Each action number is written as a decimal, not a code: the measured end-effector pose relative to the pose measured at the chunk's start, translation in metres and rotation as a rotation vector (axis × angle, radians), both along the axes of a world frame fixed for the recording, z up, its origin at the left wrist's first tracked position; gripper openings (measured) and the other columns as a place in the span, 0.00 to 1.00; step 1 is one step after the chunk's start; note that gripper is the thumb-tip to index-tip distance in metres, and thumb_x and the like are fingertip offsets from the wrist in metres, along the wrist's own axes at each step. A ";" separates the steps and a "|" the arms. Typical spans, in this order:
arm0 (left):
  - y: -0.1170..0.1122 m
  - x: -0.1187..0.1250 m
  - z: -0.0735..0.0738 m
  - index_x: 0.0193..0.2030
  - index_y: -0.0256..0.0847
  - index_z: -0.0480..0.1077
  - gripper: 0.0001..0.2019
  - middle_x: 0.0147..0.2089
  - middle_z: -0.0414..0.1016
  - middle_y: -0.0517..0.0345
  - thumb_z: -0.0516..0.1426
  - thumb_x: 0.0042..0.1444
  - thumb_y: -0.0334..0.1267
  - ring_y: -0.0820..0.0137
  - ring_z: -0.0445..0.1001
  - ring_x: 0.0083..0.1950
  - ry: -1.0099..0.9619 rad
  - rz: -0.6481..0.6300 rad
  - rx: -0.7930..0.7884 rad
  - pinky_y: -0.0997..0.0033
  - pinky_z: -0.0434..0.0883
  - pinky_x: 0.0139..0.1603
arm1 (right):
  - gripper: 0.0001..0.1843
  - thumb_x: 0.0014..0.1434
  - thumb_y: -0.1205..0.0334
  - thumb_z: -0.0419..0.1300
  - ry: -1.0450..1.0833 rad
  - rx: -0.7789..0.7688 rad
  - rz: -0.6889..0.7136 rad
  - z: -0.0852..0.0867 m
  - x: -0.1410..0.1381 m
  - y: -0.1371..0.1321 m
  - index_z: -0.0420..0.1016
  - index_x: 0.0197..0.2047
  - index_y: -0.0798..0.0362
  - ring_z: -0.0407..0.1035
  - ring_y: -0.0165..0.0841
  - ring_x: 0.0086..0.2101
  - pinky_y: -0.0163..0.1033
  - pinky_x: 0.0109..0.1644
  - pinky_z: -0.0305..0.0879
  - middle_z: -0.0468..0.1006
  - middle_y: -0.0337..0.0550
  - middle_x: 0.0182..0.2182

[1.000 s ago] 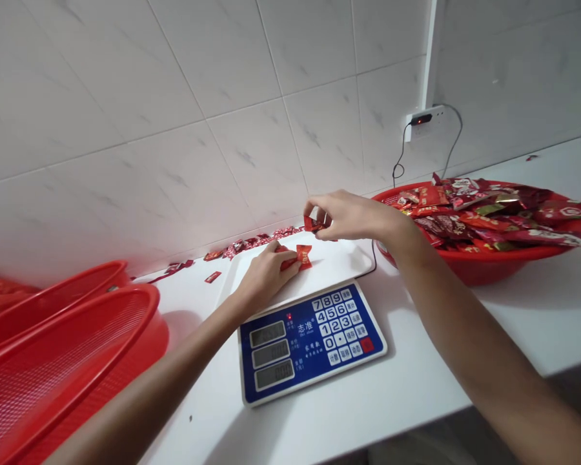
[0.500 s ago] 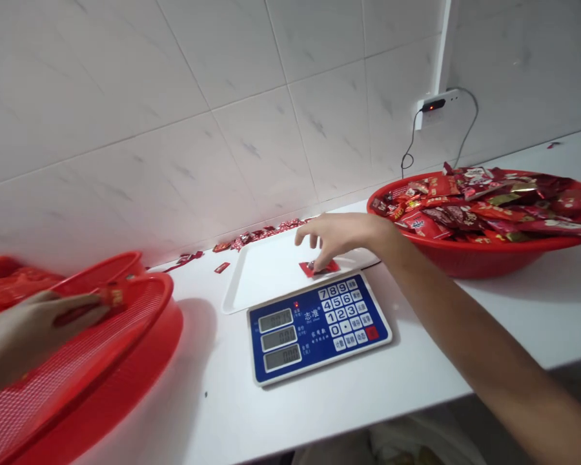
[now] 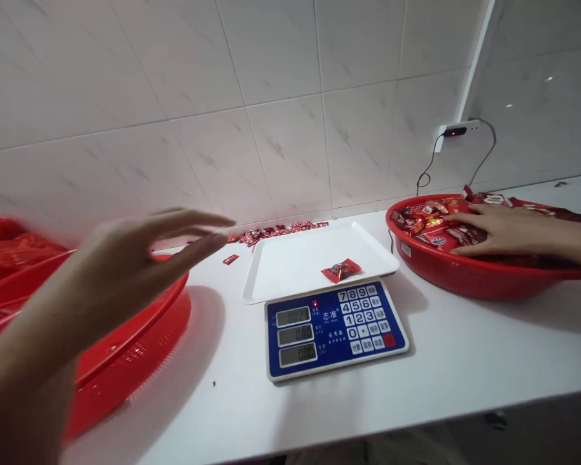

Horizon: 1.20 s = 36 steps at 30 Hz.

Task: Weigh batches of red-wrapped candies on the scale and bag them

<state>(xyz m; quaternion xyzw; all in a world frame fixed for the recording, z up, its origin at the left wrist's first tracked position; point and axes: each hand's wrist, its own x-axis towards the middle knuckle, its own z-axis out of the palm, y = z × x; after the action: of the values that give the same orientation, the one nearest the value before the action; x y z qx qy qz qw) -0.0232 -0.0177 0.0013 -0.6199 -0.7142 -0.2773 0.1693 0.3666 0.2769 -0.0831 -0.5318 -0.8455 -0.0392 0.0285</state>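
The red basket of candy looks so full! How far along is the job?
Done: a blurry red heap sits at the far left, and one wrapped candy lies on the white tray on the scale. In hand: the right hand is among candies in the full basket, and the left hand looks empty. Left: that basket still looks quite full, so probably plenty remains.

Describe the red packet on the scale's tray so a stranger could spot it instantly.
On the white counter, find the blue-faced digital scale and the white tray just behind its keypad. The red foil-wrapped candy lies alone near the tray's front edge, apart from the heap in the red basket under the right hand.
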 end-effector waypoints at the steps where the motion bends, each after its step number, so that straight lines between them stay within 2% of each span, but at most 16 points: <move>1: 0.011 0.016 0.002 0.46 0.52 0.80 0.15 0.41 0.84 0.63 0.58 0.60 0.53 0.65 0.80 0.41 -0.028 -0.068 0.019 0.64 0.76 0.43 | 0.42 0.51 0.37 0.60 -0.029 -0.001 0.008 -0.002 -0.001 0.001 0.70 0.65 0.47 0.64 0.59 0.59 0.58 0.58 0.62 0.67 0.60 0.63; 4: 0.043 0.049 0.001 0.43 0.50 0.80 0.09 0.43 0.84 0.62 0.61 0.61 0.47 0.68 0.80 0.44 -0.173 -0.267 0.172 0.70 0.76 0.44 | 0.34 0.54 0.36 0.54 0.033 0.010 0.085 -0.005 -0.006 -0.003 0.74 0.57 0.46 0.70 0.53 0.51 0.55 0.55 0.65 0.70 0.58 0.53; 7: 0.069 0.058 -0.006 0.42 0.47 0.80 0.08 0.41 0.84 0.60 0.62 0.61 0.44 0.68 0.81 0.43 -0.284 -0.454 0.204 0.70 0.77 0.46 | 0.28 0.57 0.39 0.53 0.155 0.035 0.071 -0.010 -0.005 -0.007 0.75 0.53 0.47 0.72 0.50 0.45 0.52 0.51 0.67 0.69 0.57 0.50; 10: 0.081 0.056 -0.010 0.42 0.44 0.80 0.07 0.40 0.83 0.59 0.62 0.62 0.43 0.67 0.81 0.41 -0.348 -0.519 0.215 0.69 0.78 0.43 | 0.14 0.59 0.50 0.57 0.258 0.097 0.069 -0.012 -0.008 -0.013 0.75 0.44 0.48 0.72 0.46 0.44 0.48 0.50 0.66 0.72 0.54 0.46; 13: 0.079 0.053 -0.009 0.42 0.41 0.80 0.05 0.36 0.83 0.58 0.62 0.63 0.38 0.70 0.81 0.40 -0.360 -0.530 0.278 0.72 0.78 0.40 | 0.02 0.59 0.64 0.61 0.379 0.093 0.023 -0.004 -0.018 -0.025 0.75 0.35 0.49 0.72 0.42 0.44 0.45 0.51 0.64 0.78 0.51 0.42; 15: 0.072 0.051 -0.007 0.41 0.39 0.80 0.05 0.34 0.82 0.59 0.63 0.62 0.36 0.72 0.80 0.38 -0.339 -0.513 0.307 0.74 0.78 0.39 | 0.07 0.57 0.71 0.64 0.546 0.105 -0.096 0.005 -0.026 -0.032 0.75 0.31 0.50 0.72 0.38 0.41 0.44 0.49 0.63 0.80 0.48 0.39; 17: 0.066 0.050 -0.004 0.41 0.37 0.80 0.05 0.34 0.82 0.59 0.64 0.62 0.36 0.74 0.80 0.36 -0.314 -0.500 0.326 0.75 0.78 0.38 | 0.08 0.57 0.73 0.66 0.811 0.140 -0.245 0.014 -0.034 -0.033 0.75 0.30 0.52 0.69 0.32 0.33 0.45 0.41 0.62 0.79 0.45 0.31; 18: 0.063 0.049 -0.003 0.41 0.37 0.80 0.06 0.34 0.82 0.59 0.64 0.61 0.36 0.74 0.80 0.36 -0.303 -0.499 0.339 0.75 0.79 0.38 | 0.08 0.57 0.73 0.66 0.971 0.157 -0.298 0.019 -0.038 -0.031 0.75 0.29 0.52 0.66 0.29 0.28 0.46 0.36 0.59 0.76 0.42 0.26; 20: 0.060 0.047 -0.001 0.41 0.36 0.80 0.06 0.34 0.81 0.58 0.63 0.62 0.36 0.74 0.80 0.36 -0.289 -0.497 0.382 0.75 0.79 0.37 | 0.12 0.58 0.73 0.65 1.300 0.194 -0.318 0.032 -0.048 -0.023 0.72 0.25 0.54 0.57 0.22 0.20 0.45 0.28 0.49 0.69 0.36 0.18; 22: 0.059 0.047 -0.001 0.42 0.36 0.79 0.06 0.35 0.81 0.58 0.63 0.62 0.36 0.74 0.80 0.35 -0.288 -0.501 0.398 0.75 0.79 0.36 | 0.20 0.58 0.78 0.61 1.603 0.164 -0.207 0.047 -0.064 -0.015 0.66 0.18 0.56 0.50 0.18 0.17 0.43 0.25 0.39 0.62 0.34 0.13; 24: 0.061 0.047 -0.003 0.41 0.37 0.79 0.05 0.34 0.81 0.58 0.64 0.62 0.37 0.74 0.79 0.35 -0.300 -0.510 0.354 0.75 0.78 0.36 | 0.25 0.59 0.81 0.57 1.803 0.041 -0.025 0.060 -0.091 -0.012 0.60 0.14 0.55 0.45 0.17 0.15 0.42 0.23 0.33 0.57 0.32 0.09; 27: 0.068 0.046 -0.007 0.40 0.41 0.80 0.04 0.33 0.82 0.59 0.63 0.62 0.36 0.72 0.80 0.35 -0.321 -0.508 0.271 0.74 0.77 0.36 | 0.19 0.59 0.76 0.59 1.867 -0.172 0.208 0.063 -0.147 -0.022 0.65 0.19 0.53 0.43 0.18 0.15 0.37 0.21 0.33 0.60 0.29 0.11; 30: 0.073 0.043 -0.010 0.39 0.43 0.80 0.03 0.34 0.82 0.60 0.62 0.62 0.36 0.71 0.81 0.36 -0.305 -0.504 0.214 0.74 0.76 0.36 | 0.07 0.53 0.73 0.64 1.817 -0.352 0.385 0.042 -0.205 -0.038 0.71 0.29 0.53 0.47 0.20 0.16 0.34 0.19 0.38 0.70 0.31 0.19; 32: 0.074 0.041 -0.010 0.40 0.46 0.80 0.04 0.34 0.82 0.62 0.62 0.62 0.38 0.71 0.81 0.36 -0.283 -0.498 0.182 0.75 0.76 0.37 | 0.08 0.50 0.68 0.67 1.759 -0.457 0.460 0.021 -0.233 -0.044 0.71 0.29 0.52 0.49 0.21 0.18 0.33 0.19 0.42 0.69 0.31 0.19; 34: 0.071 0.039 -0.009 0.40 0.48 0.80 0.04 0.33 0.82 0.64 0.62 0.63 0.40 0.71 0.81 0.36 -0.264 -0.494 0.168 0.76 0.75 0.38 | 0.10 0.48 0.62 0.69 1.694 -0.537 0.554 0.004 -0.247 -0.047 0.70 0.29 0.51 0.52 0.22 0.19 0.32 0.21 0.46 0.68 0.30 0.20; 36: 0.068 0.039 -0.008 0.40 0.49 0.80 0.05 0.33 0.82 0.65 0.61 0.63 0.41 0.72 0.81 0.36 -0.252 -0.495 0.172 0.77 0.74 0.37 | 0.12 0.47 0.58 0.69 1.621 -0.545 0.630 -0.004 -0.247 -0.047 0.70 0.29 0.51 0.54 0.22 0.21 0.31 0.22 0.49 0.68 0.31 0.22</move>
<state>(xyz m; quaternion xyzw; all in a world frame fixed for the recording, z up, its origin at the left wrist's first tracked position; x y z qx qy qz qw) 0.0158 0.0504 -0.0064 -0.7195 -0.5305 -0.4443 0.0584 0.1196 0.2304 -0.0870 -0.1291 -0.6526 0.5574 0.4968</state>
